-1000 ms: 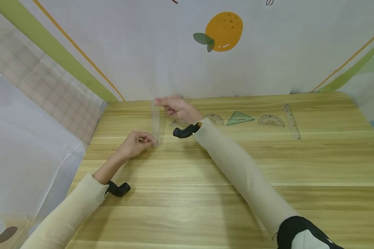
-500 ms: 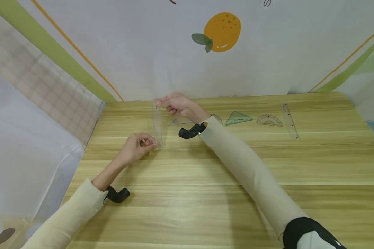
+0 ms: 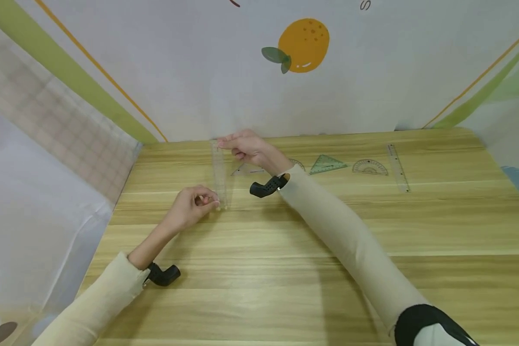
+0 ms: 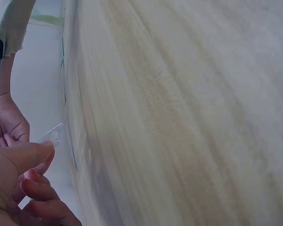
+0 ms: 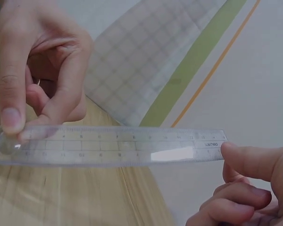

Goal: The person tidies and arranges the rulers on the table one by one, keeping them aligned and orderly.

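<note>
A clear plastic ruler (image 3: 219, 175) is stretched between my two hands over the left part of the table. My left hand (image 3: 191, 206) pinches its near end between thumb and forefinger. At the far end, my right hand (image 3: 250, 148) pinches the ruler's corner, its other fingers curled. Centimetre marks and a small printed brand show on the ruler (image 5: 118, 146) in the right wrist view. The left wrist view catches only the ruler's tip (image 4: 54, 135), just past the left thumb.
Along the back of the wooden table (image 3: 259, 269) lie a clear set square (image 3: 239, 169) and a protractor (image 3: 297, 164), both partly hidden by my right arm. Further right are a green set square (image 3: 327, 164), another protractor (image 3: 370, 167) and another clear ruler (image 3: 399, 168). A printed cloth (image 3: 199, 72) hangs behind.
Both hands keep their pinch on the ruler. It has shifted slightly right and toward me, and my right arm covers more of the nearer protractor. The whole view has turned a little.
</note>
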A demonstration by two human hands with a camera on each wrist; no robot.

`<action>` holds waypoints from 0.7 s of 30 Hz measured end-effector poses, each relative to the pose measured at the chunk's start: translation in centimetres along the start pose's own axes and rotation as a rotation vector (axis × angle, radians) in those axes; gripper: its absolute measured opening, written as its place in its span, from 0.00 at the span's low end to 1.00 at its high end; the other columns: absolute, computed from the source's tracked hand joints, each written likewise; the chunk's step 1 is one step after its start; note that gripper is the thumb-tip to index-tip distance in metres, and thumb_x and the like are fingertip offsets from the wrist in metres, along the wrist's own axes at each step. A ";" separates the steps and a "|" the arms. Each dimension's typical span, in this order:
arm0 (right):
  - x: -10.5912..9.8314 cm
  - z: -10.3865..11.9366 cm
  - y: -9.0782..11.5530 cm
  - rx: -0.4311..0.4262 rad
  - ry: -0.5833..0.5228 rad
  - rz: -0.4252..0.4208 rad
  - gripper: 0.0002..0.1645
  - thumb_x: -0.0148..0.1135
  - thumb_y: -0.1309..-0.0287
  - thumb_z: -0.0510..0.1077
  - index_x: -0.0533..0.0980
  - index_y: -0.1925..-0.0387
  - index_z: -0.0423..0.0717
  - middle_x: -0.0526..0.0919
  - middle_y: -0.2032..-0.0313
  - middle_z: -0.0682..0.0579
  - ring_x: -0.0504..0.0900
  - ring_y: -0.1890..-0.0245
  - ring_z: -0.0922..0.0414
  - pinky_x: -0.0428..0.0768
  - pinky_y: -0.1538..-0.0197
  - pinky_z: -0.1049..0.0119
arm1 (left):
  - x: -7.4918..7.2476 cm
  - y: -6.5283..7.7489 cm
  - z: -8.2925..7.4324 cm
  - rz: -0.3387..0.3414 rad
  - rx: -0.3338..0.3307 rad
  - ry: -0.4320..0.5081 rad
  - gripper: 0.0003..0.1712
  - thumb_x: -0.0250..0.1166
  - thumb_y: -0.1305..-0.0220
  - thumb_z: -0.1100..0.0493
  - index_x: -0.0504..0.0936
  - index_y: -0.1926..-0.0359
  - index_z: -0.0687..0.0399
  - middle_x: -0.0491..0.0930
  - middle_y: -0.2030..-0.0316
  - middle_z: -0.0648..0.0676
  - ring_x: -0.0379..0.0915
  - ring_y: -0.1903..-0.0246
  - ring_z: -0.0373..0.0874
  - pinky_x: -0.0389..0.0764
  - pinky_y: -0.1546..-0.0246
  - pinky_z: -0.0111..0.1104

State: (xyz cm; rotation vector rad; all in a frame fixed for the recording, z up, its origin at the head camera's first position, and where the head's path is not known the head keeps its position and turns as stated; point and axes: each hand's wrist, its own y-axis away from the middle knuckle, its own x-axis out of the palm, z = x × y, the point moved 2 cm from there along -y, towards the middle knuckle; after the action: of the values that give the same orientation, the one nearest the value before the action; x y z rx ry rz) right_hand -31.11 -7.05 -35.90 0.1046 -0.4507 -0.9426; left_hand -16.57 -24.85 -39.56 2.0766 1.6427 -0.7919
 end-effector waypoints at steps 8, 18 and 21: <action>-0.4 -0.4 0.3 -0.011 0.010 -0.003 0.13 0.63 0.31 0.34 0.79 0.48 0.30 0.76 0.53 0.51 0.57 0.82 0.63 0.57 0.73 0.72 | 0.6 0.1 -0.2 -0.017 0.013 -0.018 0.03 0.72 0.37 0.68 0.88 0.68 0.61 0.72 0.72 0.52 0.66 0.75 0.45 0.68 0.75 0.29; -0.6 -0.3 1.1 -0.037 0.032 0.001 0.14 0.63 0.31 0.34 0.79 0.47 0.30 0.75 0.62 0.52 0.56 0.81 0.63 0.57 0.73 0.71 | 1.0 0.4 -0.9 -0.033 0.058 -0.013 0.02 0.72 0.39 0.70 0.88 0.66 0.62 0.71 0.74 0.51 0.66 0.76 0.44 0.68 0.76 0.29; -0.7 -0.1 1.4 -0.043 0.047 0.006 0.16 0.63 0.31 0.34 0.78 0.45 0.30 0.75 0.62 0.52 0.56 0.81 0.63 0.58 0.74 0.72 | 1.1 0.4 -1.1 -0.034 0.065 -0.010 0.02 0.72 0.39 0.70 0.89 0.66 0.61 0.71 0.74 0.51 0.66 0.76 0.45 0.68 0.76 0.29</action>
State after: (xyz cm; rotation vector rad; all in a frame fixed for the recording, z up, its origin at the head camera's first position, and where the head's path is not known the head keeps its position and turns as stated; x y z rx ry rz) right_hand -30.39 -5.67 -35.80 0.0856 -0.3867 -0.9412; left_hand -15.76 -23.44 -39.42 2.0897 1.6725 -0.8767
